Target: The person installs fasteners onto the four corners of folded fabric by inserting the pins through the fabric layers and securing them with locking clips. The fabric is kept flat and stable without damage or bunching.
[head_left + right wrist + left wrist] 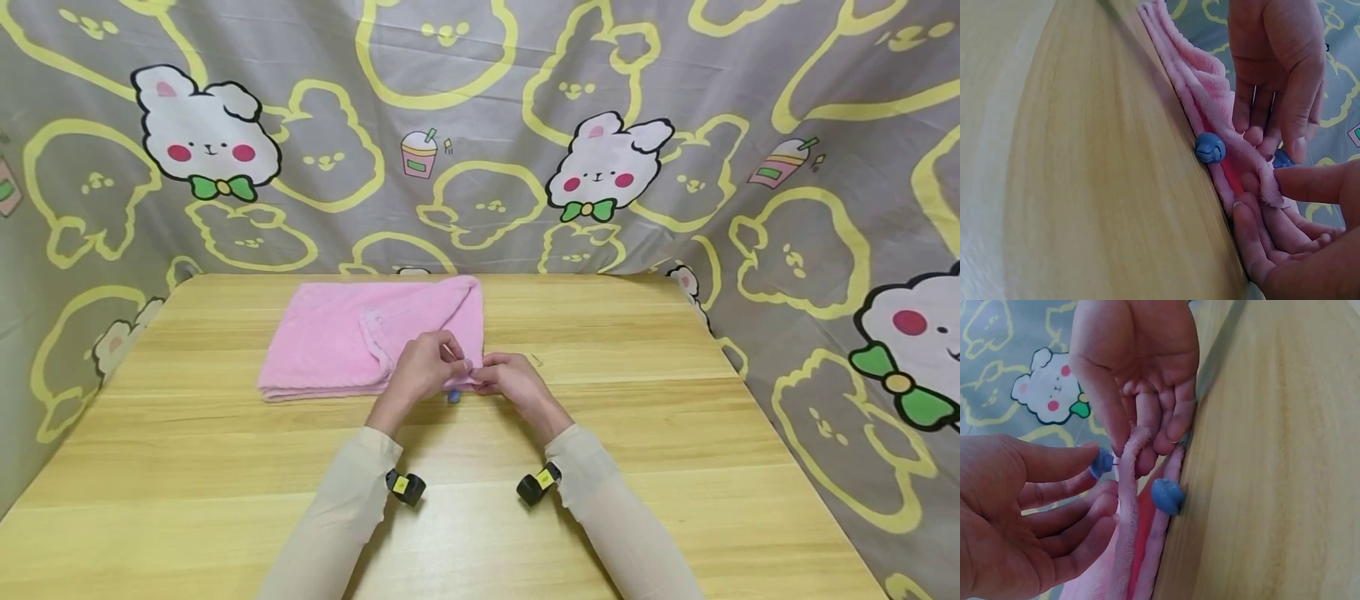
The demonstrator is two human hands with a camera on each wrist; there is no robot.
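A pink plush blanket [330, 337] lies folded on the table, its near right corner between the two hands. My left hand [423, 365] pinches a blue-headed pin [1102, 464] between thumb and forefinger, its thin metal shaft pointing at the raised blanket edge. My right hand [517, 382] grips that edge at the corner, thumb on one side and fingers on the other, as the right wrist view shows. A second blue knob [1167, 496] sits at the lower layer's edge, just below the raised layer. A pinkish-red inner surface [1232, 177] shows between the layers.
The wooden table [465, 533] extends around the blanket. A grey curtain [480, 167] with rabbit prints hangs behind it and along both sides. A small thin item [537, 360] lies on the table right of the blanket. Small black cameras [406, 487] are strapped at both wrists.
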